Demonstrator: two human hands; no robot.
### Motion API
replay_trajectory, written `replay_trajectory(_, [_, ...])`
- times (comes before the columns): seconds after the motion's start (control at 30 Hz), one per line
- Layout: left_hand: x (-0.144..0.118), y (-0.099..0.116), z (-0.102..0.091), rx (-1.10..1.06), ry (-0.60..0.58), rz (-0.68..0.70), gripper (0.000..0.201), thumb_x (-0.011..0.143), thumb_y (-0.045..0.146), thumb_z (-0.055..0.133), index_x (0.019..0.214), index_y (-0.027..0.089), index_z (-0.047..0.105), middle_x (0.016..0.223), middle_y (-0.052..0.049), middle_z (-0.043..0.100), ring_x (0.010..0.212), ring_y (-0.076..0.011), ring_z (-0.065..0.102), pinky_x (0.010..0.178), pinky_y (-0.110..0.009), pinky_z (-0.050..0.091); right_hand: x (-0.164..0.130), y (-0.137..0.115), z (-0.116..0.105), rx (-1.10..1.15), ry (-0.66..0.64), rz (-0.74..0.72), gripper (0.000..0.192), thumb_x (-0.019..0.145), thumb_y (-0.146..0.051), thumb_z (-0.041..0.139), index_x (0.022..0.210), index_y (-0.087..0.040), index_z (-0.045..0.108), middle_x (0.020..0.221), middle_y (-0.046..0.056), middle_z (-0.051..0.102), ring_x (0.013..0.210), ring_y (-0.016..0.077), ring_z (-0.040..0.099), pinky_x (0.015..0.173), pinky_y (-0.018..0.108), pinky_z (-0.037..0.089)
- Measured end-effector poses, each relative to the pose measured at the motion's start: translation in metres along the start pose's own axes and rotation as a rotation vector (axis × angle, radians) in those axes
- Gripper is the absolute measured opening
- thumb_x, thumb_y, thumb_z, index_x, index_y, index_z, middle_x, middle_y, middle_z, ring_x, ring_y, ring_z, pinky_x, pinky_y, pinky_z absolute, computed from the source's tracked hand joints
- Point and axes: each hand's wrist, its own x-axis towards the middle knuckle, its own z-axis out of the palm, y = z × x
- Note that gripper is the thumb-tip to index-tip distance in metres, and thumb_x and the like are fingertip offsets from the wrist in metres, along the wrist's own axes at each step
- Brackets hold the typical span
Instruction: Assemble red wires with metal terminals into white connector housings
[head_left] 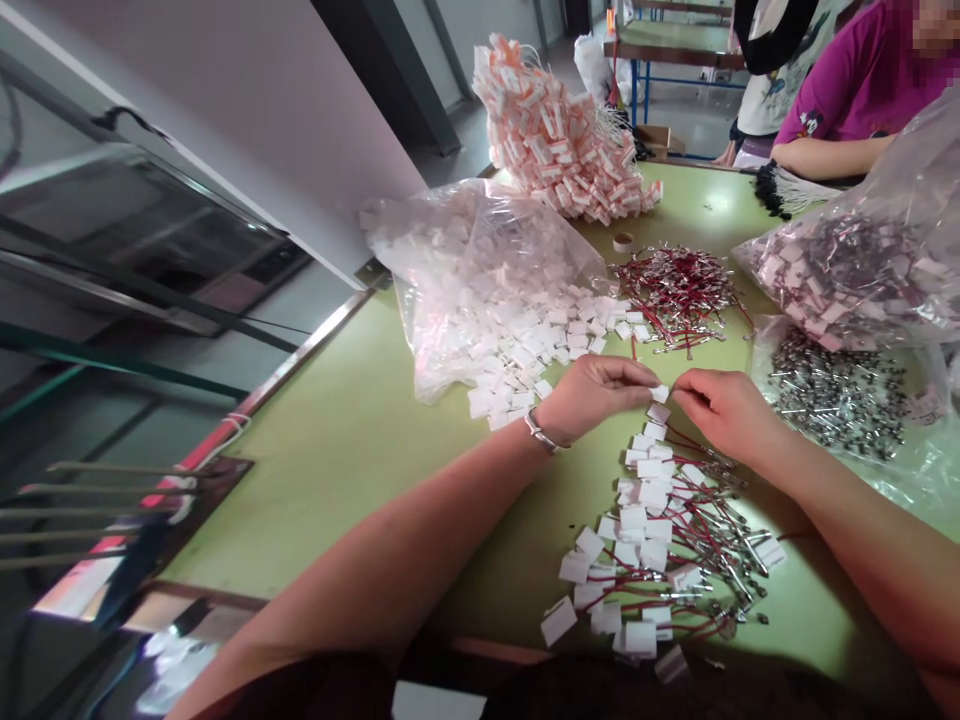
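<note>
My left hand (592,395) pinches a small white plastic connector (660,393) over the green table (337,440). My right hand (724,405) meets it from the right, fingertips closed at the same connector; what it holds is too small to tell. Below both hands lies a row of finished pieces (660,540), white connectors with red wires and metal ends. A clear bag of loose white connectors (510,300) spills open to the left. A heap of red wires (679,290) lies just beyond my hands.
A tall bundle of pink-white connectors (559,135) stands at the back. Clear bags of metal parts (862,270) and loose metal pieces (836,395) fill the right side. A small tape roll (622,241) sits mid-table. Another person's arm in a purple sleeve (832,150) rests at the far right.
</note>
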Motion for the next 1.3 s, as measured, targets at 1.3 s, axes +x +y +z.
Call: replay_trajectory(1.3, [0.033,-0.02,-0.013,1.13,-0.062,0.472,0.016,0.087,0.024,0.055,0.089,0.018,0.07,0.11,-0.011,0.058,0.106,-0.0244,0.051,0.095,-0.04,0.04,-0.013,0.014,-0.085,-0.132,-0.029,-0.031,0.025,0.086,-0.039,0.053,0.077,-0.022,0.069,0.065,0.0,0.064,0.057,0.0133,0.053,0.057,0.028,0.035])
